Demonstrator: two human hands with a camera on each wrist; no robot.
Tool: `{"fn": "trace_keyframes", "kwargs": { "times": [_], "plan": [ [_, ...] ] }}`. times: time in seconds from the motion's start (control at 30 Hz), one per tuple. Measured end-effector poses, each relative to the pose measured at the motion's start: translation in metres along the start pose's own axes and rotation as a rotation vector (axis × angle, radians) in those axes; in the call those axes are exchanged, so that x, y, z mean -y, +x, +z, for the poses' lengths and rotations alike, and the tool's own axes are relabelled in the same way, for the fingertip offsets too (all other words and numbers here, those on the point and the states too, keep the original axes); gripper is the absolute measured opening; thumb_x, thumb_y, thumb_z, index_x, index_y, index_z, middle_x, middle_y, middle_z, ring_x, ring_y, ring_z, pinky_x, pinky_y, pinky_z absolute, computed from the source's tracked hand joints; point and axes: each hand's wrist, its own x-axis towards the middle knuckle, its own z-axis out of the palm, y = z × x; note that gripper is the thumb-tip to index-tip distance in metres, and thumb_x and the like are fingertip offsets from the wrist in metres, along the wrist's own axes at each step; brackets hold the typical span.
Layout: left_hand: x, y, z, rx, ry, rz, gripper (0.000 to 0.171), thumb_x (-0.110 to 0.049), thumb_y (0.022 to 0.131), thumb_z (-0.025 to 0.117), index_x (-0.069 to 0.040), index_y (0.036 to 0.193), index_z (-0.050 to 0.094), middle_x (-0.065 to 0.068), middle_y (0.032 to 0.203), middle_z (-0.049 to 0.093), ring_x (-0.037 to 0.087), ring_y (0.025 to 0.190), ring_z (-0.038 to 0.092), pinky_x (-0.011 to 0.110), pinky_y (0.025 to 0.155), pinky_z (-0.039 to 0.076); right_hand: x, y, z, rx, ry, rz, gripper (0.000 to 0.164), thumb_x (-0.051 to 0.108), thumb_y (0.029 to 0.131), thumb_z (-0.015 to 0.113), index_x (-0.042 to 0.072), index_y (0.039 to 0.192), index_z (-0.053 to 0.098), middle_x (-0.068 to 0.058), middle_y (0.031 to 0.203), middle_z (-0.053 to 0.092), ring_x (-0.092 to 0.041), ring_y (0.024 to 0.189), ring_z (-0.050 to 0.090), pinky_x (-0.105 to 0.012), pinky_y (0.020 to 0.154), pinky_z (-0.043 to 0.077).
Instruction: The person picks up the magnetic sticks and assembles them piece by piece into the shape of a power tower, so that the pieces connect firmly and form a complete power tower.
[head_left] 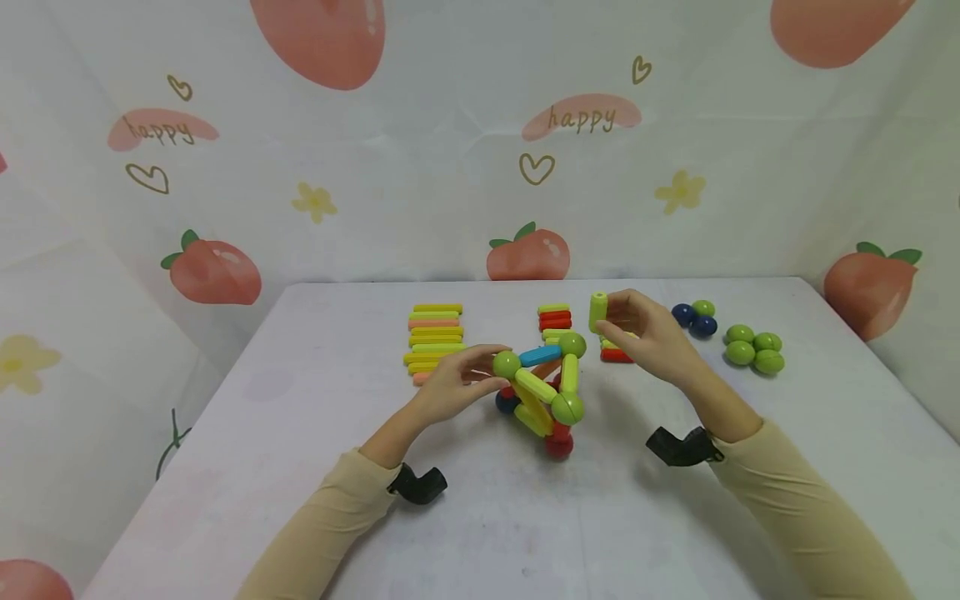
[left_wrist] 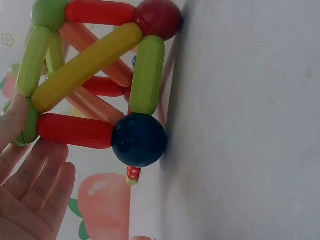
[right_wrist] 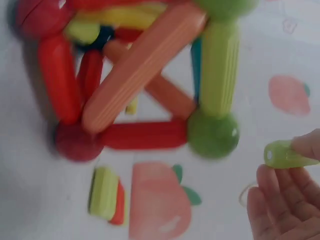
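A cube-like frame of magnetic rods and balls stands on the table. Its upper corners are green balls (head_left: 572,346); red balls (right_wrist: 80,140) and a dark blue ball (left_wrist: 139,140) form lower corners. Yellow (left_wrist: 87,67) and orange rods (right_wrist: 145,67) run diagonally across its sides, and a blue rod (head_left: 540,356) lies along the top. My left hand (head_left: 450,387) pinches the green ball (head_left: 506,364) at the upper left corner between thumb and fingers. Raised to the right, apart from the frame, my right hand (head_left: 652,340) pinches a light green rod (head_left: 597,312) held upright.
Yellow, green and orange rods (head_left: 437,331) lie in a column at the back left. Shorter green and red rods (head_left: 555,320) sit behind the frame, with more red rods (head_left: 617,355) under the right hand. Several green balls (head_left: 740,352) and dark blue balls (head_left: 703,326) rest at the right.
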Motion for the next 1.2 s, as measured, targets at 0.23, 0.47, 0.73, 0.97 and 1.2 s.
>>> {"fn": "trace_keyframes", "kwargs": {
  "times": [0.23,0.47,0.73,0.97,1.2],
  "plan": [
    [0.001,0.001,0.001,0.003,0.003,0.008,0.044,-0.012,0.086,0.065,-0.005,0.128,0.053,0.014,0.12,0.063,0.025,0.102,0.063,0.027,0.087,0.053,0.011,0.002,0.01,0.013,0.085,-0.072,0.028,0.006,0.087,0.063,-0.004,0.111,0.053,-0.016,0.104,0.062,0.01,0.087,0.056,-0.008,0.081,0.047],
    [0.003,0.001,0.001,0.004,-0.005,0.008,0.044,-0.011,0.087,0.064,-0.004,0.128,0.053,0.014,0.121,0.062,0.026,0.102,0.062,0.029,0.088,0.053,0.005,0.004,0.014,0.048,0.066,-0.058,0.029,0.009,0.087,0.064,-0.001,0.112,0.053,-0.013,0.105,0.062,-0.014,0.095,0.062,-0.011,0.078,0.049],
    [0.001,-0.001,-0.001,0.001,-0.003,-0.017,0.043,-0.013,0.086,0.066,-0.006,0.127,0.054,0.012,0.119,0.062,0.023,0.1,0.063,0.025,0.086,0.053,-0.014,0.006,0.003,0.054,-0.009,0.098,0.031,0.021,0.095,0.053,-0.001,0.117,0.052,-0.018,0.114,0.059,-0.033,0.102,0.059,-0.022,0.081,0.052],
    [0.001,-0.005,-0.005,-0.039,0.02,-0.051,0.041,-0.014,0.083,0.071,-0.007,0.12,0.057,0.011,0.108,0.065,0.02,0.092,0.064,0.024,0.082,0.054,-0.057,0.003,0.003,0.271,-0.239,0.221,0.03,0.014,0.091,0.057,-0.004,0.115,0.056,-0.025,0.115,0.06,-0.036,0.101,0.057,-0.049,0.09,0.049],
    [-0.002,-0.009,-0.009,-0.089,0.041,-0.1,0.041,-0.019,0.081,0.073,-0.008,0.117,0.058,0.012,0.103,0.066,0.019,0.087,0.064,0.028,0.079,0.055,-0.069,-0.002,0.008,0.33,-0.389,0.23,0.027,0.006,0.083,0.067,-0.004,0.107,0.061,-0.021,0.104,0.062,-0.031,0.092,0.056,-0.048,0.087,0.051]
  ]
}}
